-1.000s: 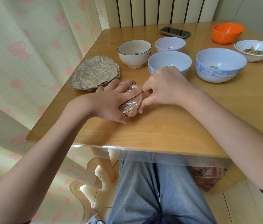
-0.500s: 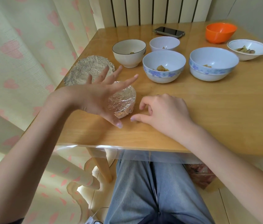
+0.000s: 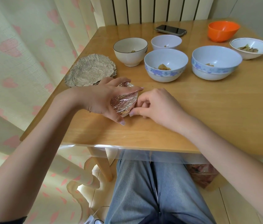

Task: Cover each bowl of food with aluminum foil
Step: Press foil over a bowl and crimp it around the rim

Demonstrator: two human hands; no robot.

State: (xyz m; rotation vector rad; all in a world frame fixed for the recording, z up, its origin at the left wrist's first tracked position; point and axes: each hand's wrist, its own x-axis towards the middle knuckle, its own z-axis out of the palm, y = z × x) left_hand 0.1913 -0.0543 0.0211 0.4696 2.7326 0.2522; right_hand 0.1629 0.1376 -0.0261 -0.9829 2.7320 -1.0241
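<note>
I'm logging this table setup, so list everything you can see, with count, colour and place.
Foil-covered bowl: one, silver, near edge of the table, between both hands.
Foil sheets: a stack, dull silver, left side of the table.
White bowl: one, dark rim, behind the foil sheets to the right, uncovered.
Small bowl: one, pale, near the phone, uncovered.
Blue-band bowls: two, white and blue, centre, uncovered.
Orange bowl: one, far right.
Shallow bowl: one, white, far right, food inside.
Phone: one, black, far edge.
Table: one, light wood.
Curtain: cream with pink hearts, left.
Left hand: on the covered bowl.
Right hand: fingertips at the foil's edge.
</note>
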